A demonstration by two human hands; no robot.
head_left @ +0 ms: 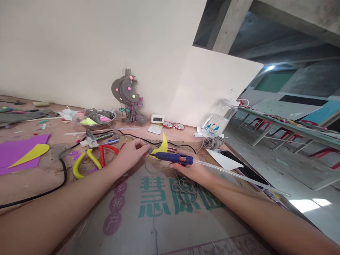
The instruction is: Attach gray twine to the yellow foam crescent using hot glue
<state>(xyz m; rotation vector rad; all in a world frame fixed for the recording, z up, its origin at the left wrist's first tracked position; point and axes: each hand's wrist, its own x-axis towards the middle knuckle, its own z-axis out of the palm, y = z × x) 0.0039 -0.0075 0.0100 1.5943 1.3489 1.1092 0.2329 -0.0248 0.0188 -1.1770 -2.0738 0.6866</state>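
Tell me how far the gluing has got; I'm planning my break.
Done: finished moon ornaments stand by the wall. In hand: the right hand holds the blue glue gun, nozzle at a yellow foam crescent pinched by the left hand. Left: another yellow crescent lies unglued on purple foam.

Green "慧" on cardboard sheet (159, 226); "LOOK" on plastic jar (218, 122).
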